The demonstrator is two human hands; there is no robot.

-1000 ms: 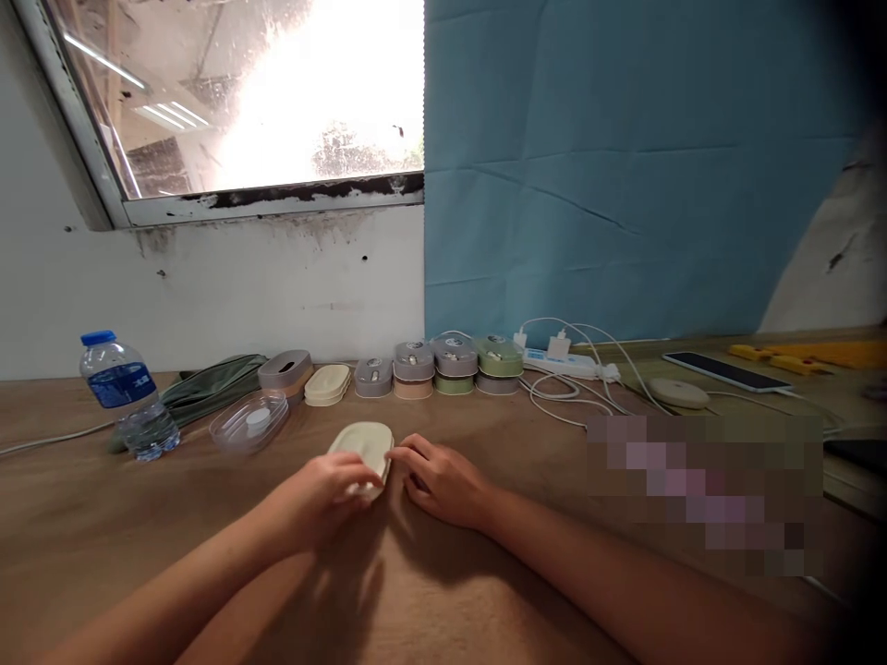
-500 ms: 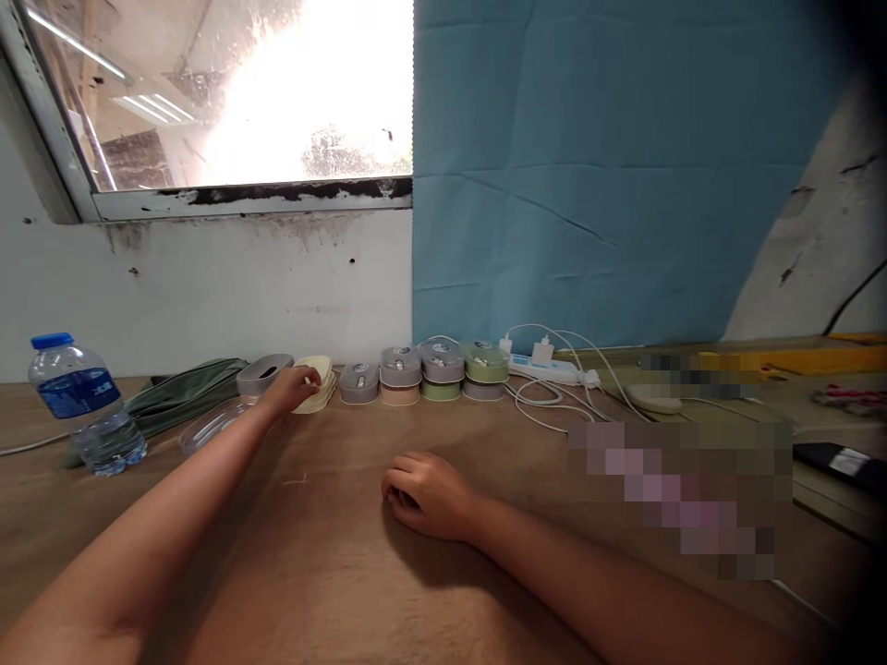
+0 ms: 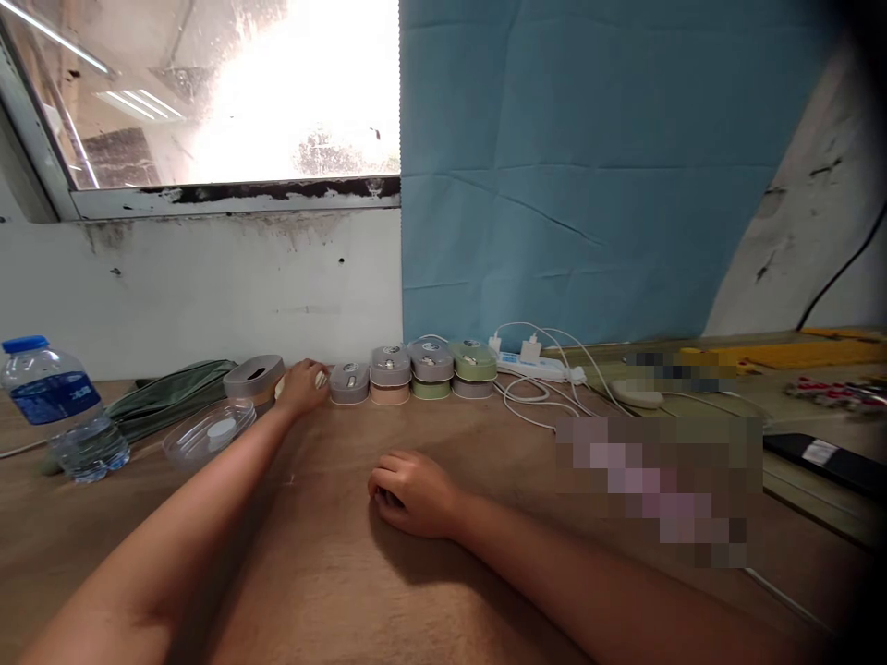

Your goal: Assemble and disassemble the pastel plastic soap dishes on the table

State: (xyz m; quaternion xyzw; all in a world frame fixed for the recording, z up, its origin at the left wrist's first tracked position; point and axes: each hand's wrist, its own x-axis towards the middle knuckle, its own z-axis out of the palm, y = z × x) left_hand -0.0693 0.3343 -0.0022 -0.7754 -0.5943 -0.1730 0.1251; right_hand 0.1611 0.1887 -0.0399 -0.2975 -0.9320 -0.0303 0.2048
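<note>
The cream lids (image 3: 320,380) sit just left of the lone grey box (image 3: 350,386), my landmark, mostly covered by my left hand (image 3: 303,388). Its fingers bend over them; I can't tell whether they pinch one or only rest there. I'd judge the step in hand as handling that pile; the next move calls for a sure hold on a rim, or a clean release, without nudging the grey box. Left of the grey box, past the lids, stands a slotted container (image 3: 253,373); farther left and nearer me lies a clear tray (image 3: 176,450). Right of it run stacked boxes (image 3: 431,358). In front of it and rightward, my right hand (image 3: 412,492) rests on the table (image 3: 333,582), fingers loosely curled, tips partly hidden, so how far they close I can't tell.
</note>
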